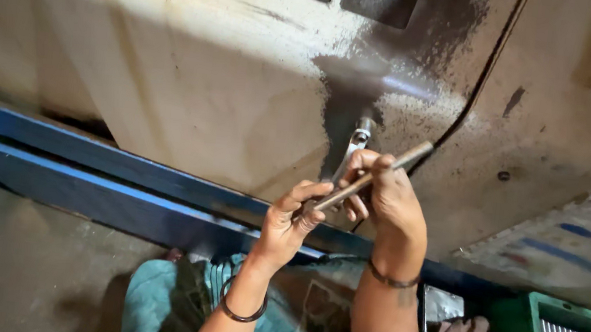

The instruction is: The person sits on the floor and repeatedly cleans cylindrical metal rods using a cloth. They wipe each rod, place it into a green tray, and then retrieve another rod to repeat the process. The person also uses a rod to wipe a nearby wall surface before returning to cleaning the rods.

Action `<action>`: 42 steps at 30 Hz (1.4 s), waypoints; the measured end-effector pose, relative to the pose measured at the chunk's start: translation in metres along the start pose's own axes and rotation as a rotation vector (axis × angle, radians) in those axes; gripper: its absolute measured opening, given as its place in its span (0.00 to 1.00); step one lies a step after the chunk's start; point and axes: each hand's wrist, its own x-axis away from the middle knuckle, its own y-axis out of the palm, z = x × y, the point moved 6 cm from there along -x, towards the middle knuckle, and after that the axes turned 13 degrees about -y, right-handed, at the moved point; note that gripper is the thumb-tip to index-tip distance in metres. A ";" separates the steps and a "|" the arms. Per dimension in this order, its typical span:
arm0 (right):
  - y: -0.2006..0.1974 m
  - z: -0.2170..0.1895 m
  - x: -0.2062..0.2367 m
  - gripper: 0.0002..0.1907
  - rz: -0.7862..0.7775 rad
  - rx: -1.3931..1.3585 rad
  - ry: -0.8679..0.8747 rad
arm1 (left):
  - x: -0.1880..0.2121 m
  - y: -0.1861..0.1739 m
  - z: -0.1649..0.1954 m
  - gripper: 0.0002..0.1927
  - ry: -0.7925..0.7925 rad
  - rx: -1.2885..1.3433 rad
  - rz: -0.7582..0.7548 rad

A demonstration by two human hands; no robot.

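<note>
Above and behind our hands spreads a grimy cream metal panel (193, 87), with a blue beam (88, 165) running below it to the left of them. Our right hand (388, 195) and left hand (293, 218) both pinch a thin metal rod (372, 178) slanting up to the right, just beside a small metal lever (355, 147) on the panel.
</note>
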 end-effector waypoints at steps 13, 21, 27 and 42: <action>0.003 -0.028 0.004 0.43 -0.017 -0.181 -0.040 | 0.006 0.004 -0.043 0.16 -0.205 1.183 -0.128; -0.013 -0.017 0.005 0.35 0.084 -0.310 0.003 | 0.005 0.012 -0.052 0.15 -0.274 1.402 -0.212; -0.014 -0.016 0.005 0.30 -0.005 -0.409 -0.013 | 0.006 0.014 -0.054 0.13 -0.280 1.468 -0.306; 0.009 -0.006 0.006 0.31 -0.165 -0.243 0.033 | 0.016 0.026 -0.056 0.12 -0.298 1.129 -0.320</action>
